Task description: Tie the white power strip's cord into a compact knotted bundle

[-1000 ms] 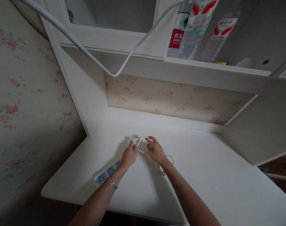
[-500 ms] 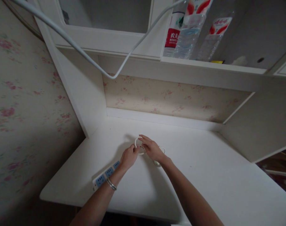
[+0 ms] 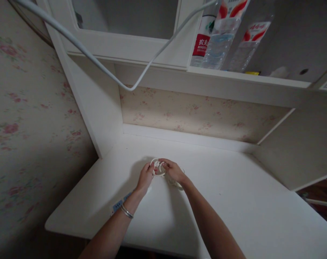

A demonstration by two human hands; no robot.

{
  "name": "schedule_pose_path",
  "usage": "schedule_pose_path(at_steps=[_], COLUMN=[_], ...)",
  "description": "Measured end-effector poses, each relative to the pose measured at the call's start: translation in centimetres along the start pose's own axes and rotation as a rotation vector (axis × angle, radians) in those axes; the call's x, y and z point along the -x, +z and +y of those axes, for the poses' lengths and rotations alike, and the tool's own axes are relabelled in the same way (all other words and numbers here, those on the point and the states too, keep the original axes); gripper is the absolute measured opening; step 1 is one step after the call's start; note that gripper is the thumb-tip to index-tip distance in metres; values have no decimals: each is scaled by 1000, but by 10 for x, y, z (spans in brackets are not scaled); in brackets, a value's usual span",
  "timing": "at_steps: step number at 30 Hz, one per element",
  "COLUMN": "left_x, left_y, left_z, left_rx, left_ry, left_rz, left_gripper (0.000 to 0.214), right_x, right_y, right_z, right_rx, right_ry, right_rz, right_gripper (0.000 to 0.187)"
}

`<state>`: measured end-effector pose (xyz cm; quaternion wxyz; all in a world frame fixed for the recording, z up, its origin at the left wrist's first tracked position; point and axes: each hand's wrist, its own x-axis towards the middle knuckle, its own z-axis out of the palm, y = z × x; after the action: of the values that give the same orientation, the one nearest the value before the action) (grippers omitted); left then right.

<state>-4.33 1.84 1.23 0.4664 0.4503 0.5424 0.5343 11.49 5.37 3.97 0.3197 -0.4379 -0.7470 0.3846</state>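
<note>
A white power strip (image 3: 117,205) with blue sockets lies on the white desk (image 3: 233,201), mostly hidden under my left forearm. Its white cord (image 3: 160,169) is gathered into a small loop between my hands, with the plug at the loop. My left hand (image 3: 145,177), a bangle on its wrist, pinches the loop and plug from the left. My right hand (image 3: 173,170) grips the cord from the right, fingers curled over it. More cord (image 3: 179,185) trails under my right wrist.
A shelf above holds plastic water bottles (image 3: 216,39) with red labels. A thick white cable (image 3: 131,84) hangs in a sag across the upper cupboard. Floral wallpaper (image 3: 23,126) covers the wall at left and the back panel behind the desk.
My hands have come together. The cord that lay spread out to the right is now gathered into a tighter loop between them. The power strip slid under my left forearm.
</note>
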Motion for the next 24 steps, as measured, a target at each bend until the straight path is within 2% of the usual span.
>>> schedule_pose_path(at_steps=[3, 6, 8, 10, 13, 15, 17, 20, 24], left_x=[-3, -6, -7, -7, -8, -9, -10, -12, -11], left_y=[-4, -9, -12, -14, -16, -17, -17, -18, -17], left_z=[5, 9, 8, 5, -1, -4, -6, -5, -4], left_rx=[171, 227, 230, 239, 277, 283, 273, 272, 318], left_ry=[-21, -38, -41, -37, -63, -97, -106, -94, -92], left_rz=[-62, -171, -200, -185, -111, -65, -48, -34, -44], left_gripper=[44, 45, 45, 47, 58, 67, 67, 57, 50], right_x=[-3, -6, -8, -8, -3, 4, 12, 20, 19], right_y=[-2, 0, 5, 11, 18, 22, 26, 37, 53], right_z=[2, 5, 6, 6, 5, 2, -4, -16, -33], right_rx=[-86, -12, 31, 41, 71, 105, 151, 230, 345], right_ry=[53, 82, 69, 38, -57, -108, -116, -67, 95], right_rz=[-36, -35, -30, 13, 205, 336, 359, 310, 360], right_gripper=[38, 36, 33, 37, 45, 32, 17, 31, 46])
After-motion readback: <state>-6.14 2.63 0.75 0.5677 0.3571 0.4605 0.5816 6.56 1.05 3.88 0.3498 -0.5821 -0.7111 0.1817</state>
